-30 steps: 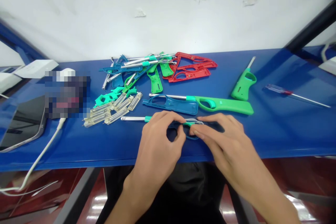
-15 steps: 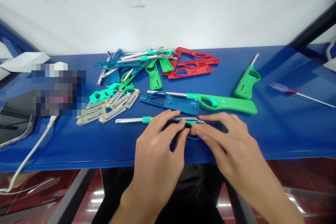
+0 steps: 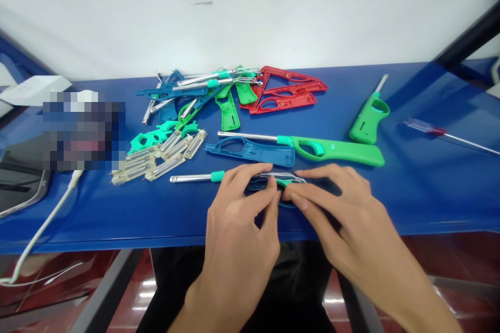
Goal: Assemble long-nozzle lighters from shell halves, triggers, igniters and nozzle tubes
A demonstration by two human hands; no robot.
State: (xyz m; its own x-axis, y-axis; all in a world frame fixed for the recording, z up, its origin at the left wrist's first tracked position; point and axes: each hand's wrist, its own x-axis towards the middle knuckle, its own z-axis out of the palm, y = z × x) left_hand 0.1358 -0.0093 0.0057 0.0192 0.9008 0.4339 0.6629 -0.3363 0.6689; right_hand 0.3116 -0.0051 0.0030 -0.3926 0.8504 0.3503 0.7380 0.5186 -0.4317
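Note:
Both hands are at a lighter assembly near the table's front edge. My left hand [image 3: 244, 213] is closed on its left part, just right of the teal collar of the metal tube [image 3: 191, 178]. My right hand [image 3: 336, 203] pinches the teal trigger piece [image 3: 284, 182] from the right. Under the fingers lies a dark blue handle half [image 3: 289, 203], mostly hidden, with thin wires [image 3: 299, 179] above it. Just behind are a blue handle half [image 3: 269, 152], open side up, and a green lighter [image 3: 344, 152] with a metal tube.
Clear fuel tanks [image 3: 166, 166] and teal triggers [image 3: 145, 140] lie at the left, beside a phone [image 3: 19, 177] and white cable [image 3: 47, 226]. Behind are piled tubes and shells, with red shells [image 3: 289, 103]. A short green lighter [image 3: 366, 122] and a screwdriver [image 3: 425, 127] lie right.
My left hand has shifted slightly right, with its thumb and index fingertips closer to the trigger area. My right hand keeps nearly the same pinch. The camera view has moved a little.

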